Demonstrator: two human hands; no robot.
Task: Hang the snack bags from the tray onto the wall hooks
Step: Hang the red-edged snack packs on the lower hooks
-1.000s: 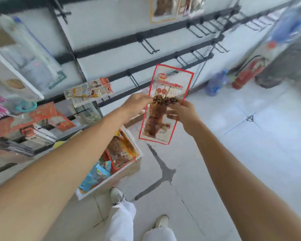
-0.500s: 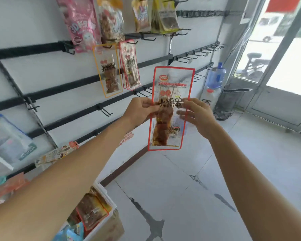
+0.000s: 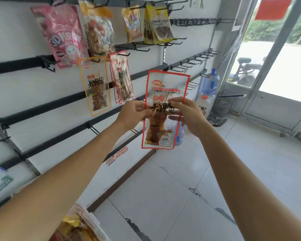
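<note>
A red-bordered snack bag (image 3: pixel 165 87) with brown skewered meat is held upright in front of the wall. My left hand (image 3: pixel 131 113) pinches its left edge and my right hand (image 3: pixel 186 115) grips its right side at mid height. Similar red-bordered bags (image 3: pixel 122 79) hang on a wall hook to the upper left, beside an orange-bordered bag (image 3: pixel 96 87). Empty black hooks (image 3: pixel 94 130) stick out from the rail below my hands. The tray (image 3: pixel 92 221) with more bags shows at the bottom left edge, partly behind my left arm.
Pink (image 3: pixel 63 37), clear and yellow (image 3: pixel 158 25) snack bags hang on the upper rails. More empty hooks (image 3: pixel 189 64) line the rails to the right. A blue water bottle (image 3: pixel 209 82) stands on a dispenser near the glass door (image 3: pixel 276 70). Tiled floor lies below.
My view has lifted from the tray and floor up to the wall rails. Both hands raised the red-bordered bag higher and closer to the hanging bags.
</note>
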